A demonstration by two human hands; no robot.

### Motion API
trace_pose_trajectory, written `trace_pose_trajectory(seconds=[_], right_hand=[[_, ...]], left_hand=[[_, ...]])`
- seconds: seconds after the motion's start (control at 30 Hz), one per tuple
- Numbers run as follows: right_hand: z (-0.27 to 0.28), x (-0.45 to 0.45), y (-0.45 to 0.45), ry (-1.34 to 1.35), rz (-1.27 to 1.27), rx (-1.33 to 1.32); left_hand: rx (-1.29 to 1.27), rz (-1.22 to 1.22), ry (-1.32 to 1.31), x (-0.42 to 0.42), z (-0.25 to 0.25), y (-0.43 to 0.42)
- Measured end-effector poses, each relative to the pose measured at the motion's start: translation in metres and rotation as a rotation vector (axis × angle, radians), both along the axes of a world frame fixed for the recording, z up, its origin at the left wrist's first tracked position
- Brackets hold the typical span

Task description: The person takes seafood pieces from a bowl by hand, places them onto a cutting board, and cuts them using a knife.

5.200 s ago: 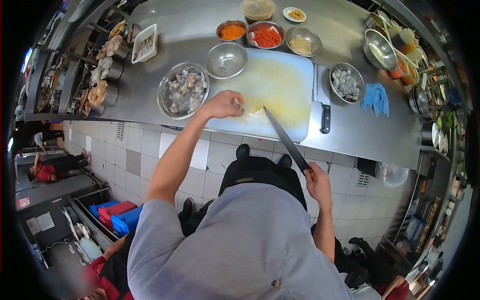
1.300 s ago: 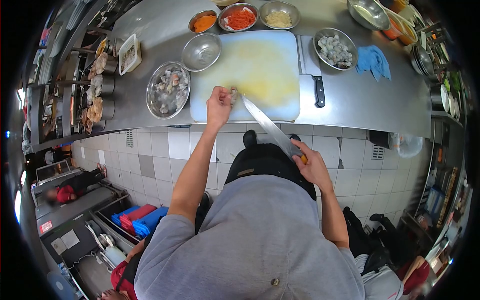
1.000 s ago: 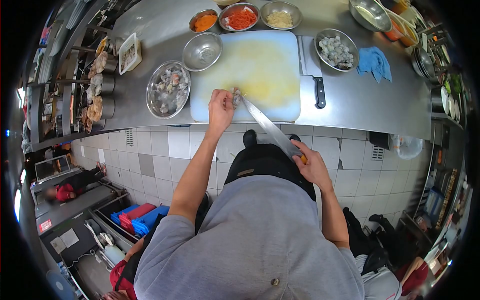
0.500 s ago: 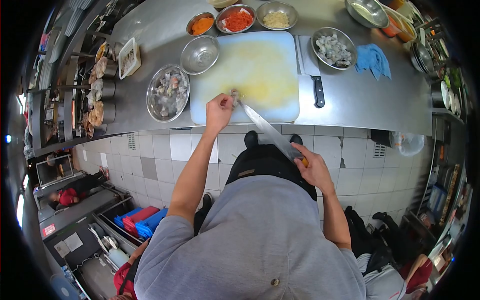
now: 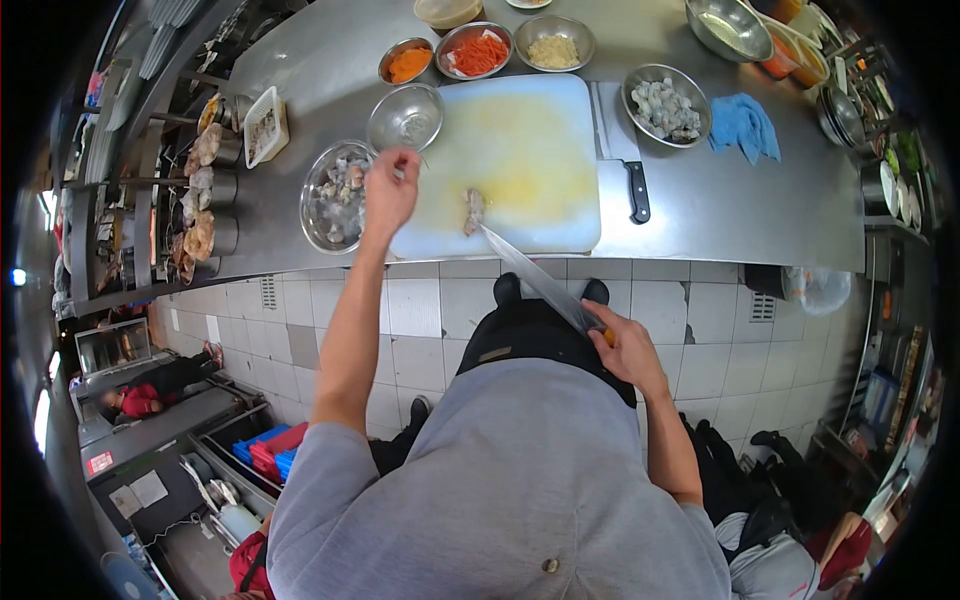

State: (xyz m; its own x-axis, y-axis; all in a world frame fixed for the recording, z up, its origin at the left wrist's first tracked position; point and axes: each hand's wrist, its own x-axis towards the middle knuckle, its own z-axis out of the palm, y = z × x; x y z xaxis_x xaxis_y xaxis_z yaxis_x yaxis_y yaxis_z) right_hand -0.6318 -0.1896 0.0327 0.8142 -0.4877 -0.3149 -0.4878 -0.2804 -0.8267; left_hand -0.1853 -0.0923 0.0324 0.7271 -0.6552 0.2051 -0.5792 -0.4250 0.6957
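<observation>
My right hand (image 5: 630,355) grips a long knife (image 5: 535,275) by its yellow handle. The blade points up and left, its tip at the front part of the white cutting board (image 5: 550,140). A peeled shrimp (image 5: 473,212) lies on the board just beyond the tip. My left hand (image 5: 393,190) is raised near the board's left edge, fingertips pinched together; what they hold, if anything, is too small to name. Below that hand are a bowl of raw shrimp (image 5: 328,205), partly covered by it, and a small metal bowl (image 5: 405,118) with a little residue inside.
Bowls of orange shreds (image 5: 408,66), red strips (image 5: 478,52) and pale chopped food (image 5: 553,50) line the back. Right of the board are a cleaver (image 5: 638,190), a shrimp bowl (image 5: 668,105) and a blue cloth (image 5: 745,128). People (image 5: 780,550) are behind me on both sides.
My left hand has let go of the shrimp and moved left and up toward the bowls. The shrimp stays on the board. The knife stays in my right hand, nearly still.
</observation>
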Motion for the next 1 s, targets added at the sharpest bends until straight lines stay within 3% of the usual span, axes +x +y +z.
trace_pose_trajectory(seconds=[0.13,0.23,0.33,0.63,0.73,0.8,0.87,1.0], right_hand=[[-0.002,-0.006,0.002,-0.022,-0.046,-0.024],[-0.004,-0.01,0.003,-0.02,-0.074,-0.036],[-0.005,-0.014,0.002,-0.033,-0.098,-0.068],[-0.006,-0.026,0.008,-0.002,-0.245,-0.055],[-0.007,-0.023,0.008,-0.024,-0.235,-0.084],[-0.008,-0.02,0.009,-0.045,-0.233,-0.075],[-0.006,-0.014,0.007,-0.067,-0.232,-0.04],[-0.005,-0.007,0.005,0.004,-0.187,-0.049]], left_hand=[[0.052,0.024,-0.205,0.057,0.015,-0.024],[0.518,-0.089,-0.563,0.089,-0.017,-0.03],[0.802,-0.071,-0.447,0.11,-0.027,-0.031],[0.566,-0.021,-0.517,0.103,-0.013,-0.041],[0.28,-0.083,-0.513,0.08,-0.009,-0.037],[0.138,-0.186,-0.226,0.034,-0.014,-0.028],[0.186,-0.295,-0.019,-0.021,-0.022,-0.01],[0.355,-0.255,-0.052,-0.089,-0.031,0.013]])
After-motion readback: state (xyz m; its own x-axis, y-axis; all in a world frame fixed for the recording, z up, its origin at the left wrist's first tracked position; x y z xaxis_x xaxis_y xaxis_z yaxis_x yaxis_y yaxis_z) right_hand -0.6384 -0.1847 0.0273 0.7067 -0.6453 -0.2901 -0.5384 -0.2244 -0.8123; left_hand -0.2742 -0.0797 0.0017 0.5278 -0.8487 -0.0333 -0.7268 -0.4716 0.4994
